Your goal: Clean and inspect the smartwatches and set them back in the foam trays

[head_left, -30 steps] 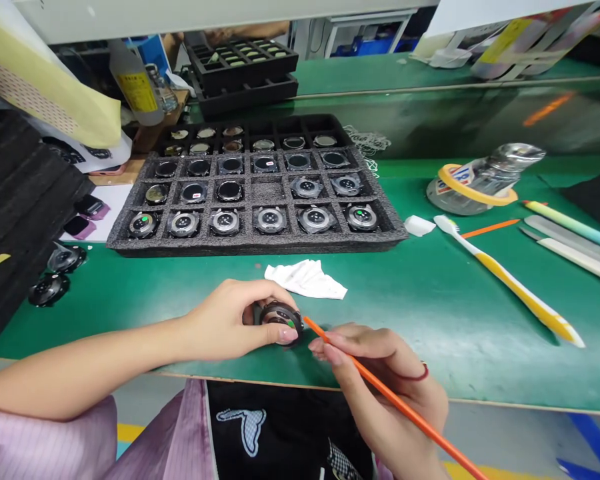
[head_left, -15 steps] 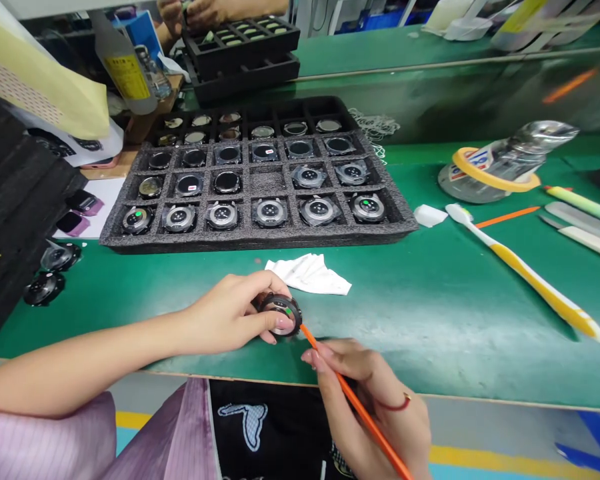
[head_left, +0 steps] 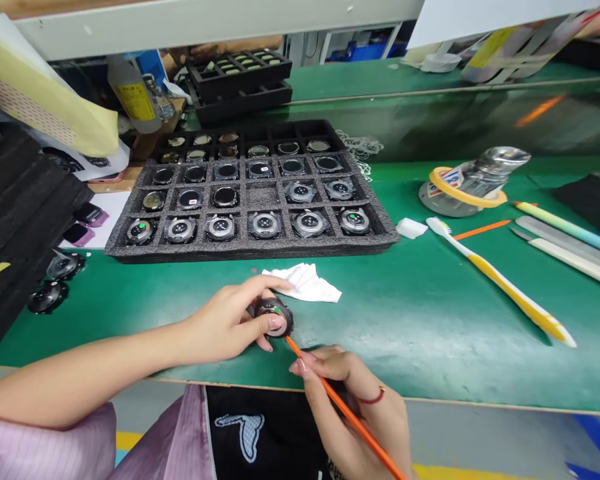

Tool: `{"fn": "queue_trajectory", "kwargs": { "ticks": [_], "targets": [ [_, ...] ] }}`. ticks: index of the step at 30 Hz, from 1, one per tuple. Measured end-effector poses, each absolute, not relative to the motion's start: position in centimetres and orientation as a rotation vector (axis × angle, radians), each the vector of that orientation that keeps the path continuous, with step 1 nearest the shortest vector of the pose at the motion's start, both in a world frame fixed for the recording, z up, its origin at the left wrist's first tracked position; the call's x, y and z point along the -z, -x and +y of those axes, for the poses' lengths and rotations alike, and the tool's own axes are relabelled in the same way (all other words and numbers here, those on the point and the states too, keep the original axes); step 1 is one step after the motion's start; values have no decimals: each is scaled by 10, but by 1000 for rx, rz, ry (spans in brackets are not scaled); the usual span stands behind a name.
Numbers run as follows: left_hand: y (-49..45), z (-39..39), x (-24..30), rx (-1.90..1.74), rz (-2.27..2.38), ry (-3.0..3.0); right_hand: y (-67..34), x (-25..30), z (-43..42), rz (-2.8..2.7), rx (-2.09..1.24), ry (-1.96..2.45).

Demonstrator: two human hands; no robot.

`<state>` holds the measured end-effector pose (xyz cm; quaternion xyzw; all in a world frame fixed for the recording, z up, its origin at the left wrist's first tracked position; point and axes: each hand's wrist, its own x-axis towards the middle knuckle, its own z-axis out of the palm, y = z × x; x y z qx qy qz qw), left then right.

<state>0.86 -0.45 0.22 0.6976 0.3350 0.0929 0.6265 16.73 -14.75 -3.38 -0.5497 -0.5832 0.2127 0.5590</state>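
On the green desk (head_left: 430, 347), a foam tray (head_left: 250, 252) of watches (head_left: 263, 225) in rows, with a crumpled white cloth (head_left: 305, 283) just in front. To the right, a yellow toothbrush (head_left: 500, 280) and a roll of yellow tape (head_left: 460, 200). Far left, two loose watches (head_left: 47, 297). Behind, stacked black trays (head_left: 237, 77) and a plastic bottle (head_left: 135, 97).

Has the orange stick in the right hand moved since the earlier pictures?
Yes: the orange stick has shifted left relative to the white cloth, its tip now at the lower edge of the watch.
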Motion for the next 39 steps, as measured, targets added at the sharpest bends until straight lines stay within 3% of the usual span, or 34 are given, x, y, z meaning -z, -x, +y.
{"fn": "queue_trajectory", "kwargs": {
  "ticks": [7,27,39],
  "targets": [
    [-9,-6,-5,-218,768,-1570,-179,24,-136,-1026,-623,1279],
    [-11,2,-5,-139,715,-1692,-182,33,-122,-1349,-613,1209],
    [-15,-3,-5,-162,792,-1599,-175,38,-146,-1325,-521,1464]
  ]
}}
